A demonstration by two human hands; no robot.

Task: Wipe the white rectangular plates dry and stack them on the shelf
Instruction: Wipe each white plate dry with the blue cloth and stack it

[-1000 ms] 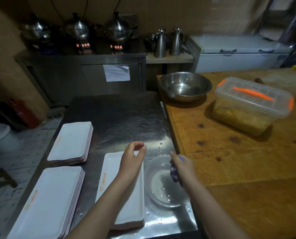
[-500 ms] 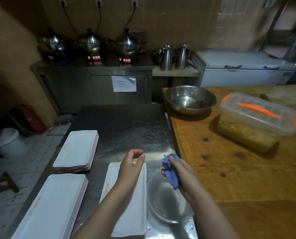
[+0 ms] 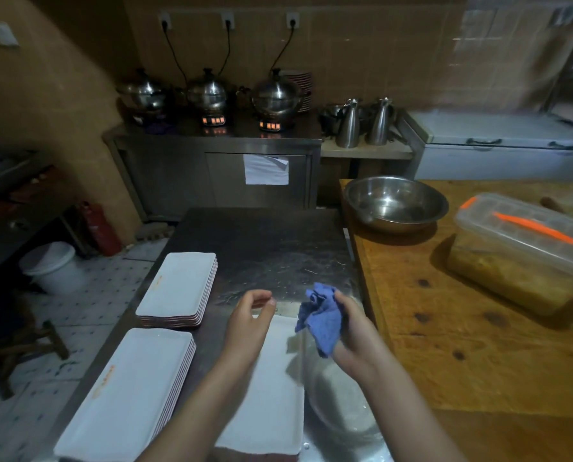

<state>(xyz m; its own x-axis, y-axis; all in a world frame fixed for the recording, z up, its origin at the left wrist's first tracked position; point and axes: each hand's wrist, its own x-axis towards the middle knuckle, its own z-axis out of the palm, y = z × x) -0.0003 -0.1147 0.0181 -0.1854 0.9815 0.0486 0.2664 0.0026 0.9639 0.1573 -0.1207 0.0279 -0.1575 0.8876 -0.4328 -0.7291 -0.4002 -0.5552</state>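
steel table [image 3: 271, 248] taken as reference. three stacks of white rectangular plates on it: one stack [image 3: 178, 288] along the table's left edge about mid-length, a second stack [image 3: 128, 395] at the table's near-left corner, a third stack [image 3: 275, 395] at the near end, centre-right. top plates on the two left stacks carry an orange mark near one long edge. clear glass bowl [image 3: 341, 405] at the table's near-right corner, just beside the third stack, partly hidden by the right forearm. left hand [image 3: 250, 320] over the far end of the third stack, fingers curled in towards the thumb, nothing visible between them; cannot tell whether it touches the plate. right hand [image 3: 355, 331] raised over the table's right edge, fingers wrapped round a crumpled blue cloth [image 3: 321, 320], which hangs above the gap between third stack and bowl. water drops on the steel at the near end. wooden table [image 3: 478, 345] butts against the steel table's right side; on it a metal mixing bowl [image 3: 395, 203] at the far corner and a lidded plastic tub [image 3: 525, 248] with orange clips further right. beyond the steel table's far end, a steel cabinet [image 3: 211, 175] bearing three lidded pots [image 3: 208, 91], with two metal jugs [image 3: 365, 123] to their right. on the floor left of the steel table, a white bucket [image 3: 51, 265] and a red extinguisher [image 3: 100, 228].
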